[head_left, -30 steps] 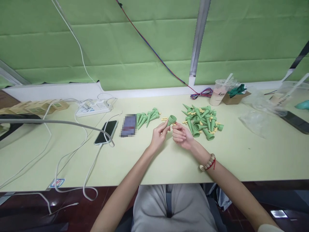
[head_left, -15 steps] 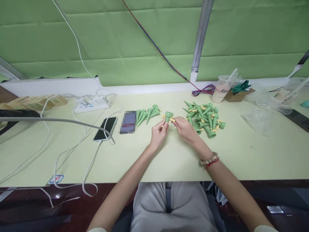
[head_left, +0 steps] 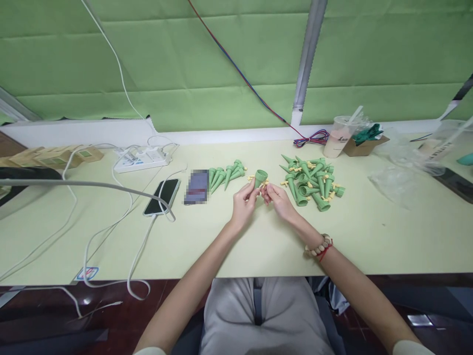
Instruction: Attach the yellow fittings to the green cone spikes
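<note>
Beaded bracelet [head_left: 320, 247], grey trousers [head_left: 258, 320]

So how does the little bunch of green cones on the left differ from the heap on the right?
The left bunch of cones is small and lies in a neat row, tips pointing towards the person; the right heap of cones is much bigger and jumbled, tips pointing all ways. Loose yellow pieces show all through the right heap, with only a few at the far end of the left bunch. Both hold the same green spiked cones and lie on the table.

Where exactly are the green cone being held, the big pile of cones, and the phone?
green cone [head_left: 260, 177], head view, on its open wide rim.
pile of cones [head_left: 309, 184], head view, on the middle of the heap.
phone [head_left: 162, 196], head view, on its dark screen.
</note>
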A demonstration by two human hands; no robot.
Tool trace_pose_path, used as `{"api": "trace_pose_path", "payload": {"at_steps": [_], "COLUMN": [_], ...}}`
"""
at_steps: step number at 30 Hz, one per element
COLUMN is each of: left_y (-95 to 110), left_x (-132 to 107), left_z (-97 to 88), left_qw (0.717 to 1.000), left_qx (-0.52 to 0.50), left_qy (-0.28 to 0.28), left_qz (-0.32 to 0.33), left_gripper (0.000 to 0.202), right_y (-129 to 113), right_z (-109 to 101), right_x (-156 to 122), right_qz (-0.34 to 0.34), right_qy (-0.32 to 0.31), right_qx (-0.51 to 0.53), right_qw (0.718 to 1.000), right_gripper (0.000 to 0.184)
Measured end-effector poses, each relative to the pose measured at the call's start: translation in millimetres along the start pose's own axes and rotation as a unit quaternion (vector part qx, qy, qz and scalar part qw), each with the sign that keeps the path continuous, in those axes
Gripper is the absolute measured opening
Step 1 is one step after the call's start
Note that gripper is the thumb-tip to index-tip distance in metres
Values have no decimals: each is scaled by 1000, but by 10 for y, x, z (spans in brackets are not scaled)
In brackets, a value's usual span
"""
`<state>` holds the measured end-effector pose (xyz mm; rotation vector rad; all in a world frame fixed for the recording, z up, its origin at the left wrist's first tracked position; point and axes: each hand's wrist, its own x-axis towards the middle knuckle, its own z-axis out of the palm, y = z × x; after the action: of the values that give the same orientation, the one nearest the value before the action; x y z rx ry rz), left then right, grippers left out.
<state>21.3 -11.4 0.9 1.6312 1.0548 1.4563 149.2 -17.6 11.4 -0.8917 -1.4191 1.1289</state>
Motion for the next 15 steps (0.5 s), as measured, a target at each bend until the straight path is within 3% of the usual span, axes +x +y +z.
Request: {"api": "trace_pose_path", "payload": {"at_steps": [4, 7, 11, 15], "left_y": [16, 48, 86, 71], "left_x": [17, 38, 40, 9], "left_z": [-5, -15, -19, 1], "left_qw": [1000, 999, 999, 999], "left_qx": [-6, -28, -13, 12], "left_qy": [0, -10, -4, 1], "left_qz": [-2, -32, -45, -37], "left_gripper": [40, 45, 46, 46], "right_y": [-2, -54, -74, -11], "right_z": [-10, -48, -107, -104], "right_x": [11, 4, 17, 38], "right_qz": [10, -20, -110, -142], "right_qy": [-11, -1, 26, 45], "right_qx": [-4, -123, -291, -362], "right_qw": [1000, 992, 950, 920], "right_gripper": [53, 48, 28, 23]}}
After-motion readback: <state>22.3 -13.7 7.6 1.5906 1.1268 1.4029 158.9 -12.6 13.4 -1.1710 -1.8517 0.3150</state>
